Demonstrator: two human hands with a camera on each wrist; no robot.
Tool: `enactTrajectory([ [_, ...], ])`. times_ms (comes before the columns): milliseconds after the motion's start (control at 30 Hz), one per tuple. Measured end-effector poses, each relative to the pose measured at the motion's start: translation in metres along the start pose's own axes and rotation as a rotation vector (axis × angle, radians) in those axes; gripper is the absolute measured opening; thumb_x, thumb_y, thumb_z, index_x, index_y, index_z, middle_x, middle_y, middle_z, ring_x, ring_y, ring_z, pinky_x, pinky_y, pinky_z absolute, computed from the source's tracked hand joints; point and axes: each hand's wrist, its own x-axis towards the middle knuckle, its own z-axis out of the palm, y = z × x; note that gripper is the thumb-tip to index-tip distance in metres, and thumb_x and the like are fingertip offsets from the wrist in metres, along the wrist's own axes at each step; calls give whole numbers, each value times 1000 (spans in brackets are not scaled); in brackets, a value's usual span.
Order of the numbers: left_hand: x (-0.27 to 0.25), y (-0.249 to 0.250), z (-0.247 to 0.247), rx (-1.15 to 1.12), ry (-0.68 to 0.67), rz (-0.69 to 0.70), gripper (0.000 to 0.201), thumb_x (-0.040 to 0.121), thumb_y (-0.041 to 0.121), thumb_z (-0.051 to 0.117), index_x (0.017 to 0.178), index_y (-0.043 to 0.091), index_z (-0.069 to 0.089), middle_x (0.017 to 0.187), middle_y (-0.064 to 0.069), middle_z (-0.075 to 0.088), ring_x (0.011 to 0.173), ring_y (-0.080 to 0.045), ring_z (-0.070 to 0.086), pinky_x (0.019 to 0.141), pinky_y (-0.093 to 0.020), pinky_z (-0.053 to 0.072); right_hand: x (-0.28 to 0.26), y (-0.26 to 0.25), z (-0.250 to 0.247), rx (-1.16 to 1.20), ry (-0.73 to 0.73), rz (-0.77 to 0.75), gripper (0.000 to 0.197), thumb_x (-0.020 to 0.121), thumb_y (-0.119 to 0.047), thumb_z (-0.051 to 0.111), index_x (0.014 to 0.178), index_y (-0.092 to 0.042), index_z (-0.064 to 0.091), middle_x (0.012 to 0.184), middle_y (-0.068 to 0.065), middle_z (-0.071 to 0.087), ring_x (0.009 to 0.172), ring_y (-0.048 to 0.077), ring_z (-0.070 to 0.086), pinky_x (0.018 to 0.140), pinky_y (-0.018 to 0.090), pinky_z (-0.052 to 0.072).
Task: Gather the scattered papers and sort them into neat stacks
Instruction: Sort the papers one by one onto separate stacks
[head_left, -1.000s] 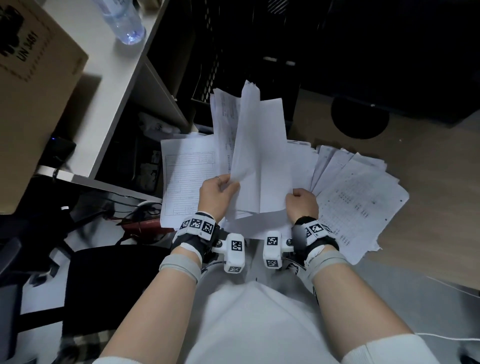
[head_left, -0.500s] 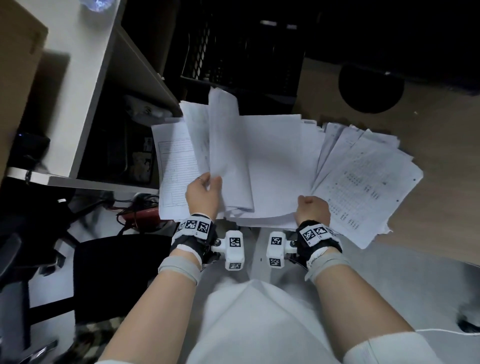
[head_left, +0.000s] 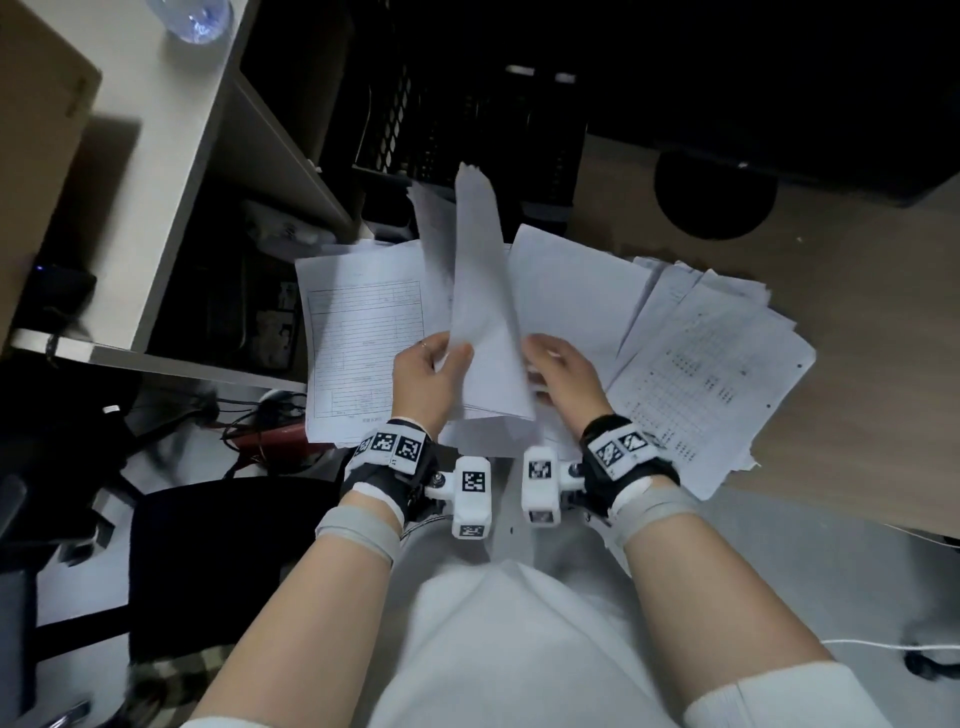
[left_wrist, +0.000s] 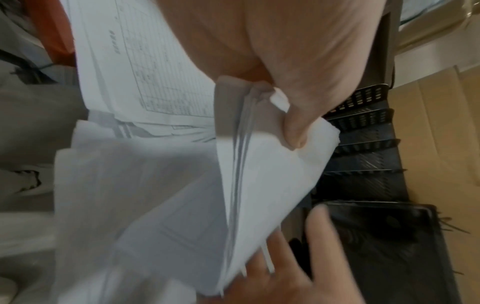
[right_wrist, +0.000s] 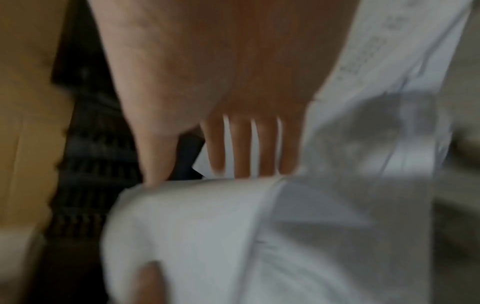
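My left hand (head_left: 427, 378) pinches upright sheaf of papers (head_left: 480, 291), frame centre. My right hand (head_left: 563, 374), fingers straight, touches sheaf's right face. Loose papers (head_left: 696, 374) fan right on desk (head_left: 857, 322).

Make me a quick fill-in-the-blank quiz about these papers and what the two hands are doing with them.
1. The raised bundle of sheets is pinched by the ____ hand.
2. The right hand has its fingers ____, beside that bundle.
3. The sheet with a printed table lies to the ____ of the raised bundle.
4. The fanned papers rest on a ____ desk.

Missing words: left; straight; left; wooden
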Motion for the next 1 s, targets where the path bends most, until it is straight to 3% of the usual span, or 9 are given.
enactTrajectory([
  [100, -3, 13, 11, -32, -97, 37, 17, 97, 8, 64, 110, 1, 73, 96, -1, 76, 84, -9, 70, 79, -29, 54, -4, -27, 5, 207, -189, -2, 41, 93, -42, 64, 125, -18, 60, 115, 2, 72, 104, 20, 69, 93, 39, 55],
  [167, -6, 20, 15, -20, -147, 62, 13, 98, 15, 64, 106, 13, 74, 121, -11, 70, 111, -16, 66, 95, -34, 50, -4, -31, 2, 201, -162, -87, 38, 93, -31, 67, 127, -16, 57, 117, 5, 71, 105, 21, 69, 95, 42, 54],
  [267, -6, 25, 23, 79, -157, 47, 22, 98, 33, 60, 84, 47, 70, 162, -7, 26, 149, -16, 27, 120, -36, 24, -4, -29, -8, 241, -150, -107, 41, 92, -32, 67, 127, -14, 58, 119, 6, 70, 109, 24, 68, 99, 48, 51],
  [333, -12, 31, 27, -59, -149, -16, 16, 98, 34, 60, 89, 40, 70, 153, -7, 40, 138, -14, 40, 121, -37, 27, -6, -28, -12, 263, -161, -109, 42, 90, -36, 67, 125, -14, 60, 119, 7, 71, 110, 26, 67, 101, 50, 50],
  [433, -15, 26, 29, -245, -208, -60, 17, 100, 24, 61, 96, 11, 71, 107, -14, 70, 102, -24, 65, 109, -53, 45, -13, -31, -17, 170, -150, -167, 37, 97, -34, 60, 128, -15, 59, 120, 5, 70, 111, 23, 67, 99, 42, 52],
  [667, -22, 26, 41, -221, -232, -54, 28, 103, 16, 57, 84, -4, 65, 72, -11, 61, 65, -17, 58, 66, -29, 49, -13, -31, -31, -35, 60, -320, 41, 103, -26, 48, 144, -30, 48, 131, -10, 59, 105, 2, 62, 92, 17, 49],
  [733, -23, 26, 44, -209, -258, -43, 33, 103, 17, 56, 79, -4, 62, 70, -9, 60, 67, -18, 56, 68, -29, 46, -14, -30, -34, -43, 104, -329, 39, 105, -20, 43, 142, -26, 52, 132, -13, 58, 110, -1, 58, 95, 11, 43],
  [867, -27, 29, 48, -219, -317, -37, 27, 104, 16, 54, 82, 12, 70, 77, 1, 69, 74, -15, 64, 70, -29, 55, -17, -33, -36, 25, 72, -290, 37, 106, -22, 39, 139, -23, 55, 132, -11, 61, 117, 4, 58, 107, 29, 45],
  [1000, -28, 33, 51, -231, -311, -29, 21, 103, 14, 56, 89, 9, 71, 80, 2, 73, 74, -12, 67, 68, -24, 55, -23, -38, -37, 156, -72, -263, 47, 95, -51, 54, 136, -29, 54, 124, -9, 67, 112, 9, 64, 103, 37, 49],
])
